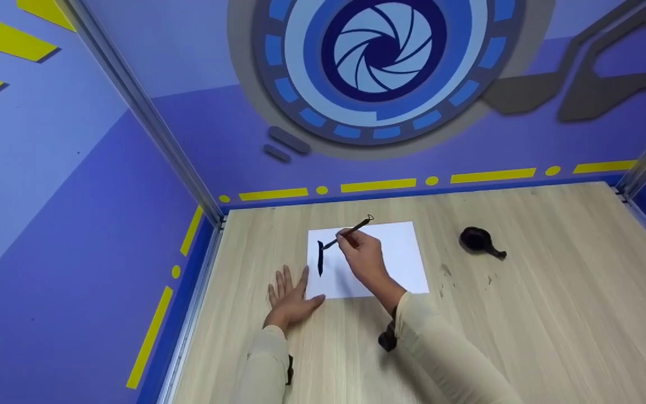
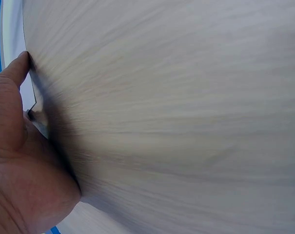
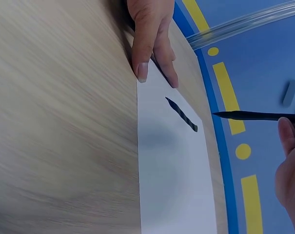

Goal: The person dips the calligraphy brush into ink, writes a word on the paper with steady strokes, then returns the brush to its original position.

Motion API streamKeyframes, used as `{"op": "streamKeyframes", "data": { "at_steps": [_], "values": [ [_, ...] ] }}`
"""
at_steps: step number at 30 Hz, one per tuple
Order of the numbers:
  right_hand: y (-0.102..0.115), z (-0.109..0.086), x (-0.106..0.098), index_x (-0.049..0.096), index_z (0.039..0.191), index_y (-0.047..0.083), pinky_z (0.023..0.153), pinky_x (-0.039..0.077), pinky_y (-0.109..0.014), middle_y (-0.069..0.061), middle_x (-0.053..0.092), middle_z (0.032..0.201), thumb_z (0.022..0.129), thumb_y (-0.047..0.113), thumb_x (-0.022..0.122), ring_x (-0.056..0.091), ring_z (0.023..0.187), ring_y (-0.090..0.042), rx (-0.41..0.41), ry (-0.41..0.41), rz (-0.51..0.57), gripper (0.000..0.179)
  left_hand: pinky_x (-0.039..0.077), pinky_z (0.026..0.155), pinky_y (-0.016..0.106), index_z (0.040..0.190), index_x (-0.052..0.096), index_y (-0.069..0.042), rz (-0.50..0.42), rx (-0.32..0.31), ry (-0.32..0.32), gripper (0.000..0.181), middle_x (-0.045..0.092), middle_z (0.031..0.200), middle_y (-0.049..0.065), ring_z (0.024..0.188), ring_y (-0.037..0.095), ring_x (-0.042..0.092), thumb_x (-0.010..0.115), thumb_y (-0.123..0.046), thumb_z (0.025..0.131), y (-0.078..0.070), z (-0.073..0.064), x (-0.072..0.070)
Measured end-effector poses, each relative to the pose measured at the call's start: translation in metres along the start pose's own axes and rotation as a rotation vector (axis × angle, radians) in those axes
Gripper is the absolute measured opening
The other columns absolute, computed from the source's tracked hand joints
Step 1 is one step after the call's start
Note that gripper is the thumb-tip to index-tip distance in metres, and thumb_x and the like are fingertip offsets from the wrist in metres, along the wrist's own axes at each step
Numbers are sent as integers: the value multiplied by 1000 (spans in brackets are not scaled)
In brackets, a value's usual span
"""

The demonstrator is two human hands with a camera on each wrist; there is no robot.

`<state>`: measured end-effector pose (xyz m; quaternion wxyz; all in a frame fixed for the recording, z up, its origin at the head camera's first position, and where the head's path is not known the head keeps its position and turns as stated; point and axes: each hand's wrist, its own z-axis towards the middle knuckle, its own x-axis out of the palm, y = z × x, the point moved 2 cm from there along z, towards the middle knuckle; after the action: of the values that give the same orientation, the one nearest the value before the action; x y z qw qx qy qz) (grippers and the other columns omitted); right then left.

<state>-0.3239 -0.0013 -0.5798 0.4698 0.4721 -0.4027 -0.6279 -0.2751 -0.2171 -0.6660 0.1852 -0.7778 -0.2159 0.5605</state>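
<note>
My right hand pinches a dark calligraphy brush with a small loop at its top end. The brush slants down to the left over a white sheet of paper. In the right wrist view, the black tip of the brush appears raised off the sheet. One black ink stroke runs down the paper's left part. My left hand lies flat with fingers spread at the lower left corner, its thumb and forefinger touching the sheet's edge. The left wrist view shows only its palm and thumb side.
To the right of the paper, a small round black dish with a short handle stands on the wooden table. Dark smudges mark the wood between them. Purple-blue panels enclose the table at the back and sides.
</note>
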Motion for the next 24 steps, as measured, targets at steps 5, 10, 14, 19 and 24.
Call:
{"op": "streamKeyframes", "data": {
  "at_steps": [5, 10, 14, 19, 24],
  "values": [
    [-1, 0, 1, 83, 108, 12, 82, 59, -28, -6, 83, 101, 101, 22, 74, 76, 94, -17, -7, -8, 17, 15, -20, 130, 65, 172, 21, -30, -40, 16, -13, 92, -17, 180, 18, 167, 40, -23, 64, -62, 97, -1, -2, -2],
    [-1, -1, 1, 83, 108, 13, 79, 57, -27, -5, 83, 99, 100, 21, 74, 74, 90, -16, -3, -12, 4, 14, -20, 131, 64, 173, 18, -31, -25, 0, 1, 93, -20, 180, 16, 167, 38, -25, 63, -63, 97, 1, 0, 0],
    [0, -2, 2, 83, 108, 13, 78, 57, -28, -4, 83, 98, 101, 23, 73, 73, 89, -16, -6, -5, -7, 15, -19, 130, 65, 172, 19, -30, -29, -2, -1, 93, -19, 180, 17, 167, 39, -24, 64, -62, 97, 2, 1, 1],
    [0, -2, 3, 83, 108, 14, 78, 58, -29, -5, 83, 99, 101, 24, 73, 73, 89, -16, -1, -13, 2, 16, -19, 131, 65, 173, 19, -29, -33, -7, 9, 93, -18, 180, 18, 167, 39, -23, 64, -61, 98, 0, -2, -4],
    [-2, -3, 2, 83, 109, 13, 79, 57, -29, -6, 83, 100, 101, 22, 74, 72, 89, -18, 27, -45, 21, 16, -18, 131, 66, 173, 21, -26, -45, 11, 9, 91, -16, 180, 20, 167, 42, -21, 65, -56, 99, -7, -9, -9]
  ]
}}
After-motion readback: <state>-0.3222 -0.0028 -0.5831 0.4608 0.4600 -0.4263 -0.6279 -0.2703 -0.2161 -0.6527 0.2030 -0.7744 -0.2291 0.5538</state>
